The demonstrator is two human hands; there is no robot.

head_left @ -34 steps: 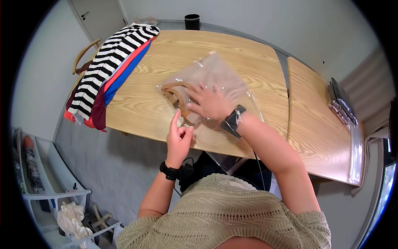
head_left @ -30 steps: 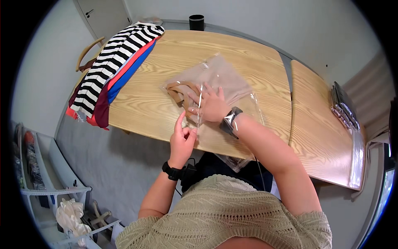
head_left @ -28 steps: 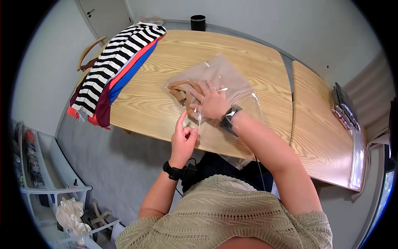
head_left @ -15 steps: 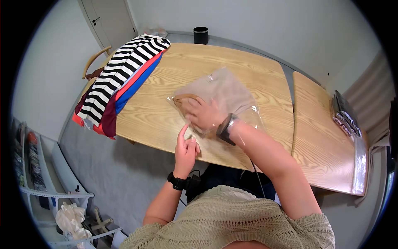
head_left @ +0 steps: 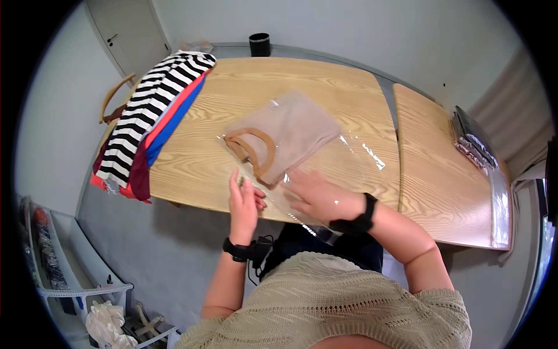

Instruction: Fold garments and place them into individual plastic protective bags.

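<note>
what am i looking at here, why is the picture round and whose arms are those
The picture comes from a wide fisheye camera worn on a person's head, looking down. That lens makes the round frame and bends straight edges. The arms rising from the bottom edge are the wearer's own.

The left hand stands on edge at the near edge of a clear plastic bag. The right hand lies flat on that bag. Inside the bag is a folded tan garment with a darker collar. Neither hand clearly holds anything; they rest or press.

It all lies on a wooden table. To the left is a pile of folded clothes, striped black and white on top. A dark cup stands at the far edge, and more bagged items lie at the right.
</note>
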